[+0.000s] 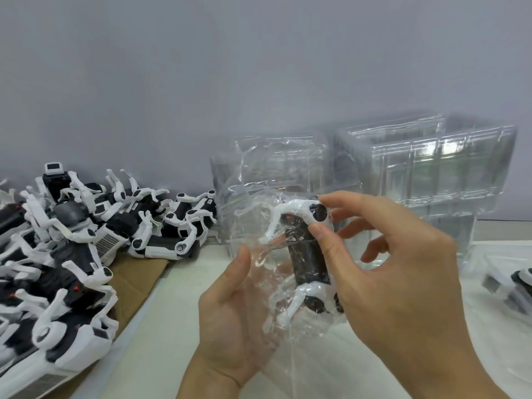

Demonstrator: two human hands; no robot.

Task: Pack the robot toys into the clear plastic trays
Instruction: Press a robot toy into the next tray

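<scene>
Toy pile [66,240]: black-and-white robot toys heaped at the left on brown cardboard [135,280].
Left hand [233,312]: palm up, fingers and thumb curled under and around the clear tray [259,226], holding it above the worktop [161,341].
Robot toy [306,254]: black body, white legs, lying in that tray.
Right hand [394,269]: thumb and fingers pinching the toy's upper end.
Tray stack [431,168]: empty clear trays behind, right of centre.
Far right: another toy [518,280], partly cut off.

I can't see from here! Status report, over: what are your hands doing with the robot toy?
Left hand holds clear tray. Right hand grips robot dog toy, pressing it in. Nothing in the way.
</scene>
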